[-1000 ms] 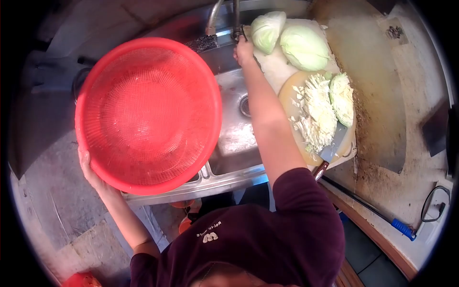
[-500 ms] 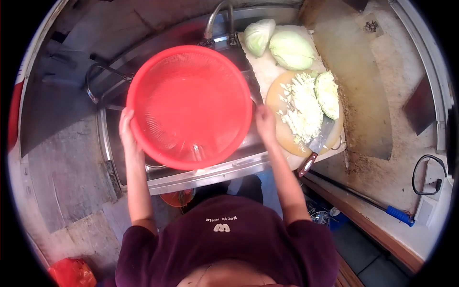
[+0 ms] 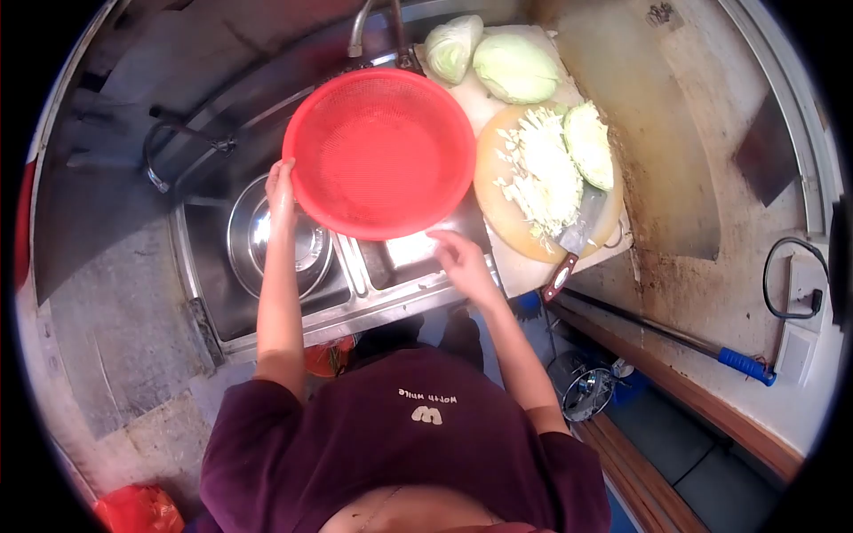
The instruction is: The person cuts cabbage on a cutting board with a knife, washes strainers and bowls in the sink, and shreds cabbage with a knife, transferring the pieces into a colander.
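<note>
A round red plastic colander (image 3: pixel 380 155) is over the double sink, its inside bare. My left hand (image 3: pixel 281 191) is closed on its left rim. Just below the colander's lower right edge, my right hand (image 3: pixel 462 259) is open with fingers apart, holding nothing. To the right lies a round cutting board (image 3: pixel 495 209) bearing shredded cabbage (image 3: pixel 546 178), a partly cut cabbage piece (image 3: pixel 588 147) and a knife (image 3: pixel 573 240), whose handle points toward me. A cabbage half (image 3: pixel 453 46) and another cabbage (image 3: pixel 515 68) rest behind the board.
A metal bowl (image 3: pixel 242 238) sits in the left sink basin (image 3: pixel 209 284). Curved faucets (image 3: pixel 358 35) stand behind and at the left (image 3: pixel 153 155). A blue-handled pole (image 3: pixel 745 364) lies at the right, and a red plastic bag (image 3: pixel 138 509) is at lower left.
The colander has shifted right and away from me, uncovering the metal bowl in the left basin. My left hand moved with it; my right hand came lower and opened.
</note>
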The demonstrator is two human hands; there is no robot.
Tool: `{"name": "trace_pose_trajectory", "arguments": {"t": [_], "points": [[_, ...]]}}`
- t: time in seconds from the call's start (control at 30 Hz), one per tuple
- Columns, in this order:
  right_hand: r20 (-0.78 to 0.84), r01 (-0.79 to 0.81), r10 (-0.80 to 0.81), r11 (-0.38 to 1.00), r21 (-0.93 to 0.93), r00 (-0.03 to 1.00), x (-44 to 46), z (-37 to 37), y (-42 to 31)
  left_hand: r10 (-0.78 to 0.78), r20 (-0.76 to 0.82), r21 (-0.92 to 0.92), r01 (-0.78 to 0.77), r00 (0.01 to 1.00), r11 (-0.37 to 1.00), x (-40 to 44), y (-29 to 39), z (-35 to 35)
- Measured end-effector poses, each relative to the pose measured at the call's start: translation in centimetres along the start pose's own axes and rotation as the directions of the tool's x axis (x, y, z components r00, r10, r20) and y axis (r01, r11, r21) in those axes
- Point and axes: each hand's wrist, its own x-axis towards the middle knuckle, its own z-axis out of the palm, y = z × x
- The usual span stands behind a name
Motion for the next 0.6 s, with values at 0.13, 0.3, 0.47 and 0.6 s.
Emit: {"name": "trace_pose_trajectory", "arguments": {"t": [0.13, 0.3, 0.47, 0.6], "points": [[0.016, 0.392, -0.498, 0.662, -0.639, 0.867, 0.2, -1.3, 1.3, 0.240, -0.035, 0.385, -0.209, 0.970, 0.899, 1.2, -2.5, -2.0], [-0.573, 0.133, -0.445, 0.854, -0.503, 0.688, -4.8, -8.3, 2.4, 0.767, 0.136, 0.648, -0.642, 0.626, 0.410, -8.2, 5.0, 7.0], [-0.830, -0.416, 0.012, 0.869, -0.267, 0.558, -8.5, -15.7, 6.0, 0.553, 0.746, 0.134, -0.897, 0.371, 0.421, -15.6, 3.4, 24.5], [-0.611, -0.186, 0.365, 0.923, 0.338, 0.702, -7.2, -15.5, 8.0, 0.400, 0.845, 0.252, -0.924, 0.355, 0.288, -18.9, -1.1, 33.3]]}}
